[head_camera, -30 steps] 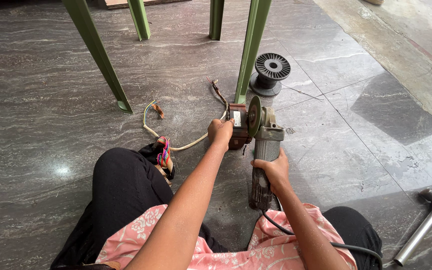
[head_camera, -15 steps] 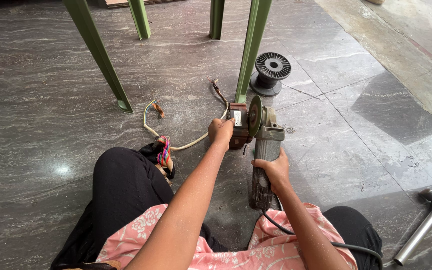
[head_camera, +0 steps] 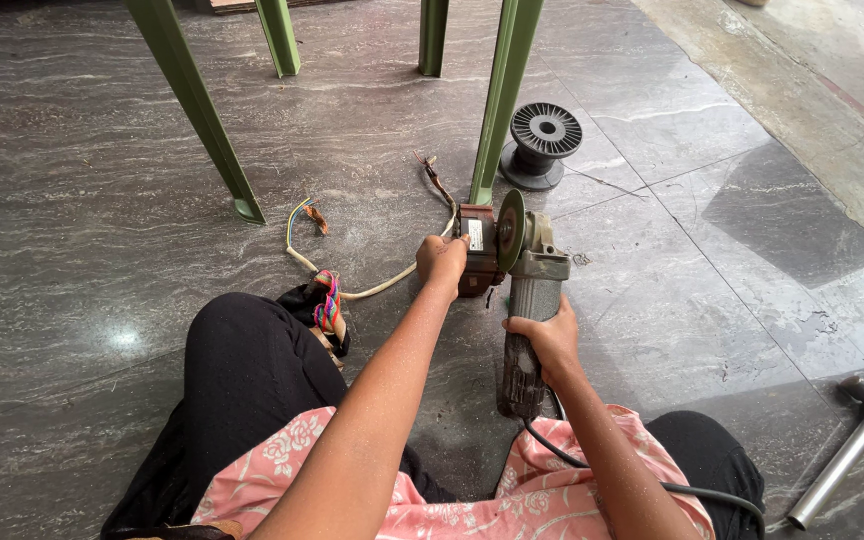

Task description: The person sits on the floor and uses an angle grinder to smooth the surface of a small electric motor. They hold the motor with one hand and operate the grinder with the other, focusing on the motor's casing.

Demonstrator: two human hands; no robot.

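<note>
Item, small brown motor block [head_camera: 476,262]: it sits on the grey stone floor [head_camera: 102,200] at the foot of the nearest green leg [head_camera: 500,100], and your left hand [head_camera: 441,262] is closed over its near-left side, seemingly pinning it against the push of the tool. Item, angle grinder [head_camera: 524,300]: your right hand [head_camera: 546,340] is wrapped tight round its body just behind the block, disc on edge against the block's right face, its black cord [head_camera: 692,490] trailing back over your lap. Also listed: loose cable [head_camera: 352,290] left of the block, black spool [head_camera: 542,140] beyond it, hammer [head_camera: 852,440] well off right.
</note>
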